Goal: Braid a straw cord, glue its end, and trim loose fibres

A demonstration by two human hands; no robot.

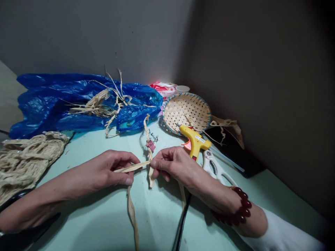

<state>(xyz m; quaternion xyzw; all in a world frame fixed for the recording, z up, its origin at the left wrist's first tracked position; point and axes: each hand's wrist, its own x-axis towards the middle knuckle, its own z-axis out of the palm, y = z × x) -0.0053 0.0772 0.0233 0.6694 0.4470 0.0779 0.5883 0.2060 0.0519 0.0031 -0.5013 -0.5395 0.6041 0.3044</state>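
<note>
A pale, dry plant-fibre braid (147, 127) runs toward me across the table, with a pink binder clip (151, 145) on it. Its loose strands fan out just below the clip. My left hand (112, 169) pinches one flat strand (134, 166), drawn out to the left, whose tail hangs down toward the front edge. At the point where the strands meet, my right hand (172, 162) closes thumb and forefinger on the braid. A short strand end (151, 180) points down between the hands, and another strand (182, 195) hangs below my right hand.
A yellow glue gun (195, 141) and white-handled shears (213, 165) lie close beyond my right hand. Behind them sits a woven basket (187, 109). A blue plastic bag (60, 101) with loose fibre spreads at the back left. Braided fibre (28, 160) is heaped at the left.
</note>
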